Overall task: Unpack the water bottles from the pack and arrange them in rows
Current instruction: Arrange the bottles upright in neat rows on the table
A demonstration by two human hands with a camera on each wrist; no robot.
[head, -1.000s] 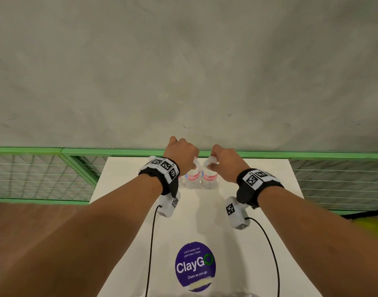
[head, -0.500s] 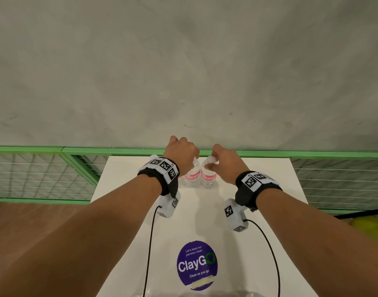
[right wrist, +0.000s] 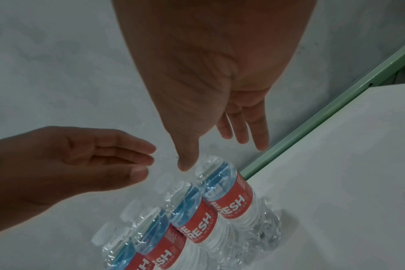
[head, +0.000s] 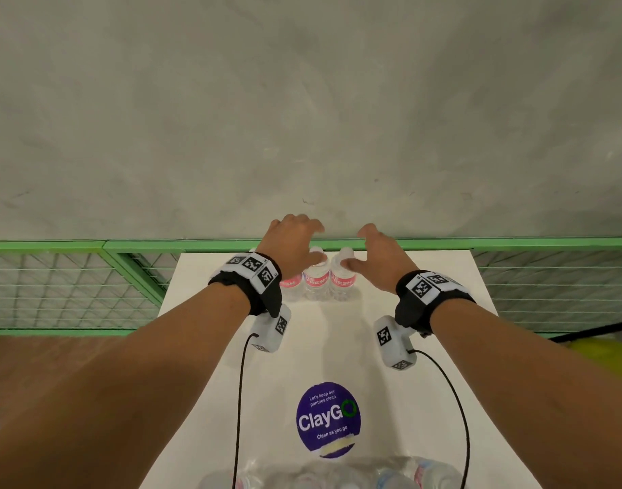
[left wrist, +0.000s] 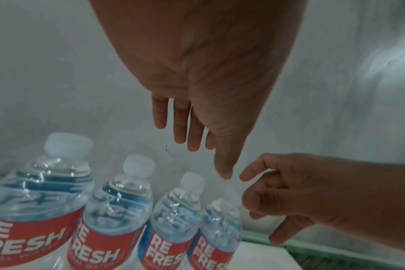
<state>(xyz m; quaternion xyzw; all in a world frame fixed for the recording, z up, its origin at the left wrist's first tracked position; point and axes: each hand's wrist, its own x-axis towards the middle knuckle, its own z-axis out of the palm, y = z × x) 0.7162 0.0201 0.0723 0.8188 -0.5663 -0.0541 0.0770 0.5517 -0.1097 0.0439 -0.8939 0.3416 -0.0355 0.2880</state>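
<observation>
Both hands empty, left hand (head: 295, 241) & right hand (head: 380, 255) fingers spread just above row of four clear red-label water bottles (left wrist: 118, 210) at far tabletop (head: 426, 312) edge; nxt prob reach back to shrink-wrapped pack (head: 337, 476) near edge.

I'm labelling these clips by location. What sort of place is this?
Probably an office pantry or shared work area: the table sticker asks to keep pantries clean, with a green mesh fence and a bare concrete wall.
</observation>
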